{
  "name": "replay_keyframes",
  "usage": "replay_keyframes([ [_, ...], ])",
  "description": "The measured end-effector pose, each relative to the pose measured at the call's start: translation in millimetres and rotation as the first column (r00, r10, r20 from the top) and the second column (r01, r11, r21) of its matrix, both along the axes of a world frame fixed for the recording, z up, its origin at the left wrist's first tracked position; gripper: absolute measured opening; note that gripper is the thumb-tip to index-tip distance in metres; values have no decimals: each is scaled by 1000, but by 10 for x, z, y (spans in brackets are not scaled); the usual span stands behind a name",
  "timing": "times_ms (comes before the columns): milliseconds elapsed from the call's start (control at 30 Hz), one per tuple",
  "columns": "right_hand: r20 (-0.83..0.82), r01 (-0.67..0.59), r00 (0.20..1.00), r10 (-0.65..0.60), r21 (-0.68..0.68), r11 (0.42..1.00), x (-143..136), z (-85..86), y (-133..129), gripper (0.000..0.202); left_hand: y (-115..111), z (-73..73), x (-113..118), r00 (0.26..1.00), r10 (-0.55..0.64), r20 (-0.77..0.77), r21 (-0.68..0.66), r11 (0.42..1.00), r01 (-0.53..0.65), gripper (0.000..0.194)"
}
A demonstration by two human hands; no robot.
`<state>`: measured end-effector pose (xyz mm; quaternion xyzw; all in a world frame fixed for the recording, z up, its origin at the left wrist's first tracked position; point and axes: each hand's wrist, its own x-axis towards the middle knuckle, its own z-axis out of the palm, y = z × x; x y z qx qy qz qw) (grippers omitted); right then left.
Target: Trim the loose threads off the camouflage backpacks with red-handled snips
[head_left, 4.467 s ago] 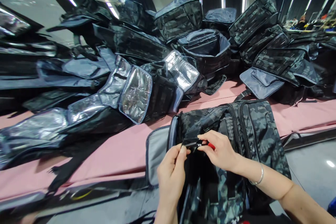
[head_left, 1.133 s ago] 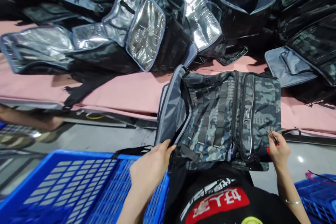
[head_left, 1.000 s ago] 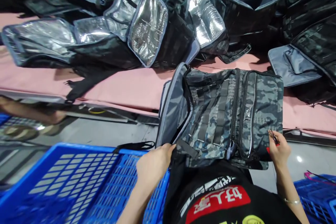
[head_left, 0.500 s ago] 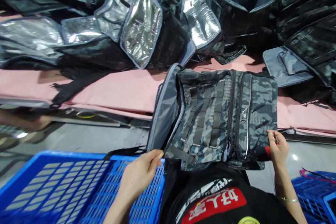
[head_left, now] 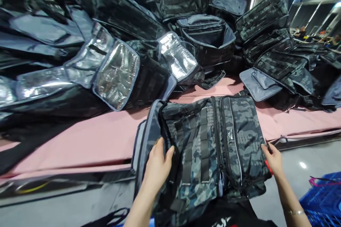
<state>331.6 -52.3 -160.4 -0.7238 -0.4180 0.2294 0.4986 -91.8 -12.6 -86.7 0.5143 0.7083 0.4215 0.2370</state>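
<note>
A camouflage backpack (head_left: 194, 149) lies on its back across the pink table edge and my lap, its grey-lined main opening facing left. At that opening, my left hand (head_left: 158, 165) grips the rim, thumb on the outer side and fingertips partly hidden in the dark gap. My right hand (head_left: 274, 158) is at the bag's right end, pinching its edge. From the same hand sticks out a small dark pointed tool (head_left: 268, 146), its kind too small to make out. A bit of red (head_left: 268, 167) shows below those fingers.
Behind the backpack, more dark camouflage bags (head_left: 207, 42) are heaped, some with silver-lined flaps (head_left: 117, 74) open. They lie on the pink table (head_left: 85, 145). A blue crate (head_left: 322, 198) stands on the floor at lower right.
My view has tilted up and shows more of the bag heap. My left hand has moved from the bag's lower corner up along the opening's rim. The right hand stays at the right edge.
</note>
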Motion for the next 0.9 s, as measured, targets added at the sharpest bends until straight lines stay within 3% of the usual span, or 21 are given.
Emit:
replay_keyframes([
  [67, -39, 14, 999, -14, 5, 1000, -9, 19, -14, 48, 287, 21, 113, 990, 101, 102, 56, 993, -107, 60],
  [133, -66, 17, 998, -16, 6, 1000, -12, 42, -26, 47, 479, 71, 150, 975, 129, 179, 102, 984, -149, 53],
  [233, -96, 27, 995, -25, 15, 1000, -5, 52, -40, 45, 559, 168, 119, 949, 133, 287, 186, 964, -192, 43],
  [433, -212, 92, 974, -83, 33, 995, 70, -117, -103, 45, 310, 276, 110, 870, 167, 464, 260, 913, -314, 37],
  [667, -305, 151, 940, -151, -25, 988, 359, -606, -246, 51, -29, 414, 277, 807, 132, 576, 290, 890, -352, 39],
  [767, -351, 152, 923, -157, -42, 987, 464, -774, -310, 52, -157, 516, 322, 847, 41, 530, 304, 923, -235, 52],
  [900, -338, 164, 926, -170, -48, 985, 488, -832, -365, 48, -285, 601, 382, 942, 18, 336, 311, 942, -129, 39],
])
